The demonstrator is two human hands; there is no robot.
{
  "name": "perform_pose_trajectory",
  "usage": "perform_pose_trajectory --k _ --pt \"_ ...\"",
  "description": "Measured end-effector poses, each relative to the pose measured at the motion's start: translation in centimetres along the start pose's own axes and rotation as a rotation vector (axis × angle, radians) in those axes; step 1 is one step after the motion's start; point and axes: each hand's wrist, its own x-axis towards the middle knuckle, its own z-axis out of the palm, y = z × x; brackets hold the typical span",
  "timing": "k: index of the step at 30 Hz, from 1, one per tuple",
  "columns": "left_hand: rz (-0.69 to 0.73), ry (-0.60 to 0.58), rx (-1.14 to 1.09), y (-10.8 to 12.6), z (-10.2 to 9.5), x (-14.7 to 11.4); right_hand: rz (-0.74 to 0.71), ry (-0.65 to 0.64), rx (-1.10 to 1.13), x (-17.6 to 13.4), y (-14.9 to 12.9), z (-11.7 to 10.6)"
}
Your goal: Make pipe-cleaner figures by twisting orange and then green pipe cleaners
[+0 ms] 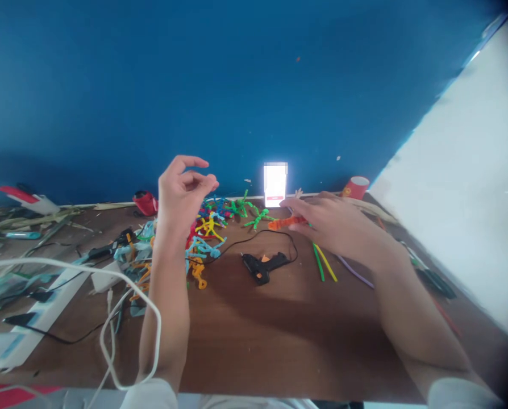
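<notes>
My left hand (184, 190) is raised above the left side of the table, its thumb and fingers curved but apart, holding nothing. Behind and below it lies a pile of pipe-cleaner figures in several colours, among them a yellow one (211, 228), a light blue one (205, 247) and a green one (260, 218). My right hand (328, 221) is closed around an orange twisted pipe-cleaner piece (282, 224), which sticks out to the left between thumb and fingers. Under this hand lie green (318, 262) and yellow (327, 264) pipe cleaners. A purple one (355, 272) lies beside them.
A black glue gun (265, 266) lies mid-table with its cord looping behind. A lit phone (275, 184) stands against the blue wall. A red tube (356, 188) is at back right. On the left are a white power strip (45, 318), cables and a hanging white cable (158, 329).
</notes>
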Motion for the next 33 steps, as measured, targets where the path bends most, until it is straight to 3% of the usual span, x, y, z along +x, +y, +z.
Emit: perform_pose_trajectory --k 4,6,14,23,33 --pt "-0.039 -0.347 0.047 0.2 0.9 -0.5 -0.035 0.053 0.016 -0.1 0.1 0.0" --pt "-0.067 -0.438 -0.011 0.4 1.5 -0.6 -0.061 0.077 0.025 -0.2 0.2 0.0" --pt "-0.156 -0.349 -0.112 1.3 1.8 -1.2 -0.08 0.078 0.043 -0.3 0.0 0.0" --pt "-0.27 -0.542 -0.405 1.9 2.5 -1.7 -0.084 0.1 0.056 -0.3 -0.1 -0.2" --pt "-0.287 -0.531 -0.369 1.7 3.5 -2.0 -0.076 0.083 0.073 -0.3 -0.3 -0.5"
